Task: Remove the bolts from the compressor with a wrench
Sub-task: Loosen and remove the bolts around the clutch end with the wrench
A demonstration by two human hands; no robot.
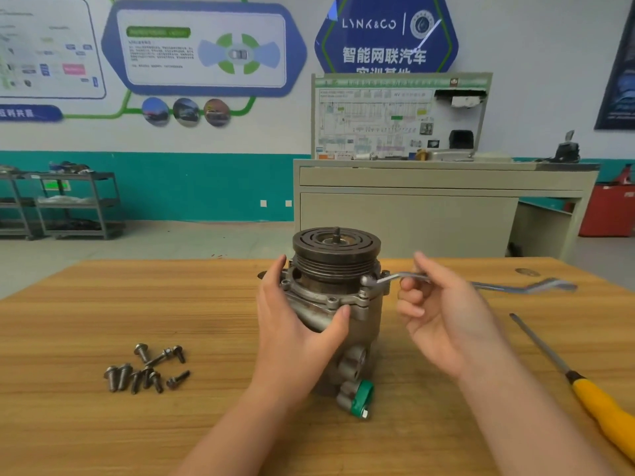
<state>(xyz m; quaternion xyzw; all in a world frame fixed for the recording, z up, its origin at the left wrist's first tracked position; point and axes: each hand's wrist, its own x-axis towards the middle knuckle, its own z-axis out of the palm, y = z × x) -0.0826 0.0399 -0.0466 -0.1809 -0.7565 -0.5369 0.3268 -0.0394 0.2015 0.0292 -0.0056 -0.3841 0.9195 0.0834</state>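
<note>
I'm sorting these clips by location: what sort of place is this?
Most likely an automotive training workshop. A blue wall sign reads Lynk & Co with Chinese text about connected cars, a wiring-diagram teaching board stands on a grey bench, and a grey metal compressor sits on the wooden worktable.

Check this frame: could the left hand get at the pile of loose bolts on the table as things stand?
Probably yes, though not at once. The loose bolts lie on bare table to the left of the left hand, nothing between them. But that hand grips the compressor and must let go first, while the right hand holds the wrench.
</note>
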